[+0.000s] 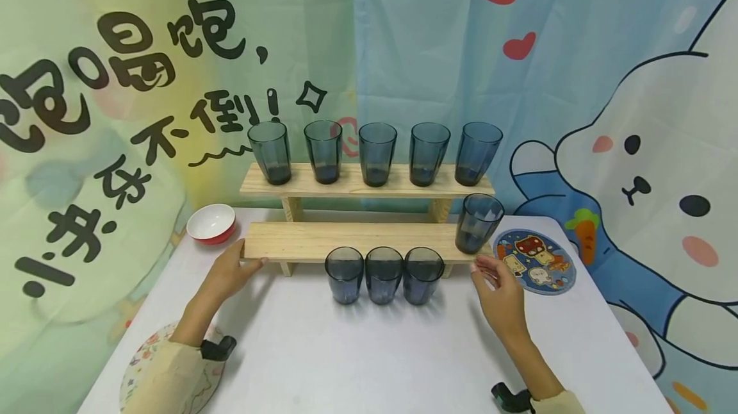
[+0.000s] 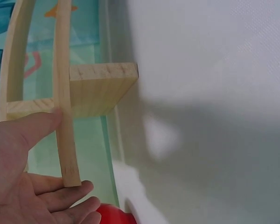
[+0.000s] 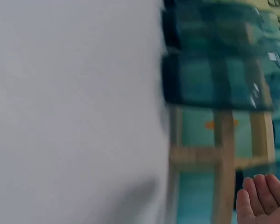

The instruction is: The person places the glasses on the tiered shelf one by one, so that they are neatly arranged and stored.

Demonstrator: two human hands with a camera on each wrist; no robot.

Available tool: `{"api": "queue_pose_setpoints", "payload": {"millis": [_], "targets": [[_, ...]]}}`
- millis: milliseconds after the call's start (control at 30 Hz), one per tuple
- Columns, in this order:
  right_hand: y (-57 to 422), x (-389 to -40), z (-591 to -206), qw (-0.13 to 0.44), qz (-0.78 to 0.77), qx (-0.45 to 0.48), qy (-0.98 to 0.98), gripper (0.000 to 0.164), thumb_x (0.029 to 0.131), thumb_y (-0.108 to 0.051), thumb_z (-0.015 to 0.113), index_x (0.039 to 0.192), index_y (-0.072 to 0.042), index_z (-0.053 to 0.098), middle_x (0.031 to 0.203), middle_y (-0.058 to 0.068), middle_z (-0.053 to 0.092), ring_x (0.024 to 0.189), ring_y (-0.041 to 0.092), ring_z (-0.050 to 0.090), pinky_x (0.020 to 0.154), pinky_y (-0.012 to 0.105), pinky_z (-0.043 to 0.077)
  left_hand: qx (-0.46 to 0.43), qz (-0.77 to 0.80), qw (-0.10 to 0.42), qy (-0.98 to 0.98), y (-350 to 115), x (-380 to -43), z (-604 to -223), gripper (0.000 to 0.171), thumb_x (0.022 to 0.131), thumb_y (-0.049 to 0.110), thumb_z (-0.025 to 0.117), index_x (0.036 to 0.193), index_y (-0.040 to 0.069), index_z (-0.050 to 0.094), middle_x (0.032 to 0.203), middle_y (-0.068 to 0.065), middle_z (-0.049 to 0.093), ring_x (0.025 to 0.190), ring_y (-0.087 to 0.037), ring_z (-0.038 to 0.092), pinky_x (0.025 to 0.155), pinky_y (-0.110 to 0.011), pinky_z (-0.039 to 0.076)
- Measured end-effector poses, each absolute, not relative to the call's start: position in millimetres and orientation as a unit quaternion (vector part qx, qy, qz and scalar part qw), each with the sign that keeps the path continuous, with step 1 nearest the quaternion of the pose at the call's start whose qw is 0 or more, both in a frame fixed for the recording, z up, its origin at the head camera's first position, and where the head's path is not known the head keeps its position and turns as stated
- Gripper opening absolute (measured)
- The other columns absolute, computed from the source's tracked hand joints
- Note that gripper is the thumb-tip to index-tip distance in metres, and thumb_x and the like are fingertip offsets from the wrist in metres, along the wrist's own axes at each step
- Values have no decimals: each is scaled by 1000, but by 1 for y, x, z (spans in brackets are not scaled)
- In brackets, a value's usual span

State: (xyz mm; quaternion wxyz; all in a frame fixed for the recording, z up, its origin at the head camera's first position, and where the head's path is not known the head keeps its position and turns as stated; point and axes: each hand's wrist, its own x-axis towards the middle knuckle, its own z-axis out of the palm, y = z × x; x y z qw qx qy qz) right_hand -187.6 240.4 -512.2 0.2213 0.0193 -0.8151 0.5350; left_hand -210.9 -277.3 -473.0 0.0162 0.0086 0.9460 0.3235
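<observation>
A round pale mat with a floral print (image 1: 206, 386) lies under the left forearm, on the near side of the left hand (image 1: 232, 266). Just beyond that hand, slightly to its left, sits a round bowl, white inside and red outside (image 1: 211, 224). The left hand grips the lower board's left end on a two-tier pale wooden stand (image 1: 346, 232), thumb against the front edge. Between the widely separated hands, five smoky-blue glass tumblers (image 1: 377, 154) line the upper board; three similar tumblers (image 1: 383, 276) stand on the white table (image 1: 323, 363), just before the lower board. A single smoky-blue tumbler (image 1: 478, 225) stands at that board's right end, just beyond the right hand (image 1: 500, 292). The right hand's fingers are loosely extended; whether they touch glass or wood cannot be told. Right of it lies a round blue cartoon mat (image 1: 539, 263).
</observation>
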Motion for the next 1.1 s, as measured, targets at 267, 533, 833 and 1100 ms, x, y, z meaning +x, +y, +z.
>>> {"api": "queue_pose_setpoints", "payload": {"millis": [267, 533, 833, 1100], "targets": [[209, -179, -521, 32, 546, 72, -834, 77, 94, -30, 83, 155, -3, 45, 153, 17, 52, 143, 35, 51, 118, 32, 43, 8, 321, 12, 947, -277, -211, -472, 72, 104, 29, 67, 151, -17, 37, 148, -40, 49, 142, -57, 43, 117, -67, 36], [191, -185, -526, 8, 571, 65, -818, 87, 88, -22, 89, 156, 0, 40, 159, 21, 46, 150, 40, 43, 126, 45, 32, 10, 320, 13, 947, -275, -211, -473, 72, 104, 28, 67, 151, -17, 37, 148, -41, 49, 142, -58, 43, 116, -68, 37], [186, -188, -528, 5, 605, 43, -795, 76, 90, -19, 87, 151, -2, 47, 156, 18, 50, 151, 35, 43, 126, 39, 32, 9, 323, 15, 946, -275, -211, -473, 73, 104, 30, 68, 151, -16, 37, 149, -40, 49, 142, -56, 43, 116, -67, 37], [186, -189, -529, 7, 623, 47, -781, 72, 88, -13, 87, 149, -1, 50, 152, 16, 54, 147, 29, 47, 123, 33, 34, 9, 317, 11, 948, -277, -212, -474, 72, 104, 29, 68, 151, -16, 38, 147, -40, 50, 142, -57, 44, 116, -67, 37]]}}
